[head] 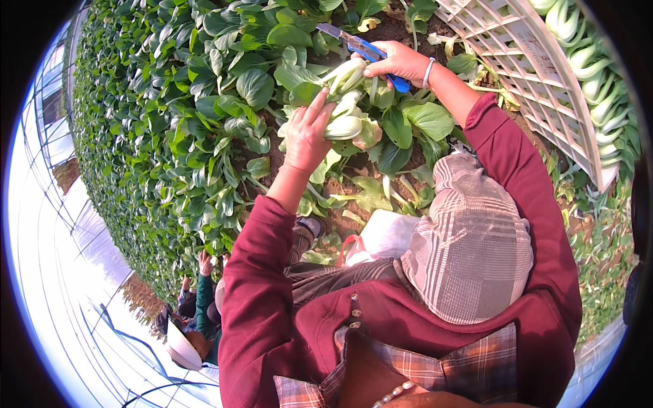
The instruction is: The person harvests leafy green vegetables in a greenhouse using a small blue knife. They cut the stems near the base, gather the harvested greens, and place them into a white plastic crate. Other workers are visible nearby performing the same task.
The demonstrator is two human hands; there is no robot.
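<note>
My left hand (307, 133) lies with spread fingers over the pale bases of several pak choi heads (344, 126), its thumb side against them. My right hand (395, 66) holds a blue-handled utility knife (365, 48), the dirty blade pointing to the upper left, and its thumb touches the base of another pak choi (348, 74). Loose cut leaves (430, 121) lie below my right hand. Whether the left fingers grip the heads from beneath is hidden.
A white plastic crate (525, 61) with pak choi (594, 86) stands at the upper right. Dense growing pak choi (168, 127) fills the left. A white bag (387, 232) lies near my knee (469, 239). Other people, one in a white hat (182, 348), are at the lower left.
</note>
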